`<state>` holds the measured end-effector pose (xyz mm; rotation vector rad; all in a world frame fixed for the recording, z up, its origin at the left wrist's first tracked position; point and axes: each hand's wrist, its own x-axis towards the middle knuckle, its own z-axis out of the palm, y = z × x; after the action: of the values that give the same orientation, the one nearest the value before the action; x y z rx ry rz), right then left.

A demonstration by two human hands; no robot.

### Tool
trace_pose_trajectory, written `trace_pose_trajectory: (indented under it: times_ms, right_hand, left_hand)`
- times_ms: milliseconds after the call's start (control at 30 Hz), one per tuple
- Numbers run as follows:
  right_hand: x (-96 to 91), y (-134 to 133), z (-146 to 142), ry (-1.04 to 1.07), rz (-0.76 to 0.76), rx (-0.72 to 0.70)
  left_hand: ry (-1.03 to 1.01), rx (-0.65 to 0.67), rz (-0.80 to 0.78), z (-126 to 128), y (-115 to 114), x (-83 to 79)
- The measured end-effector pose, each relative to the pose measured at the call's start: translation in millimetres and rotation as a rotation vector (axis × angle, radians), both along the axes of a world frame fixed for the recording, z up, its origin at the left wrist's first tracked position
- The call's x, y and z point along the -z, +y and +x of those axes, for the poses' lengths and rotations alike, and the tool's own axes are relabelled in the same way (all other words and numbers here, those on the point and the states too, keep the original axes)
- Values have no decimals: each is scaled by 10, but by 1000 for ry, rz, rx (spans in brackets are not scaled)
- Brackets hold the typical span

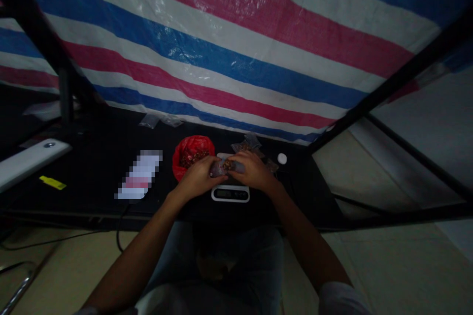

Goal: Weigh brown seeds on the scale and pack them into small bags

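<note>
Pinching a light, slippery plastic pouch (221, 168) at its middle, fingers (236, 161) of the left hand (195, 179) and right hand (253, 171) press together just above a digital scale (230, 194).

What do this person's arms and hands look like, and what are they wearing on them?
The left hand and right hand are bare, with no gloves. The left forearm and right forearm are bare too, with no watch or band that I can make out. A pale sleeve shows at the upper right arm.
</note>
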<state>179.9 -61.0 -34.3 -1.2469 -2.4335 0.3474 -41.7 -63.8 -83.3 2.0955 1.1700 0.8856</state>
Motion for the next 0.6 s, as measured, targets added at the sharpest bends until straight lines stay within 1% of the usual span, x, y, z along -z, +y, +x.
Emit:
trace_pose_trajectory:
  times_ms: [133, 233, 367, 500, 600]
  right_hand:
    - [-241, 10, -53, -70, -70, -108]
    - [-360, 32, -105, -128, -106, -176]
    - [-435, 99, -151, -156, -131, -194]
    - [-474, 148, -201, -71, -181, -267]
    - [-449, 136, -257, 20, -167, -208]
  left_hand:
    - [-55, -6, -24, 50, -14, 40]
    - [-101, -6, -48, 72, -37, 61]
    - [-149, 5, -66, 79, -40, 82]
    - [-155, -25, -37, 96, -6, 96]
    - [-169, -59, 24, 130, 8, 113]
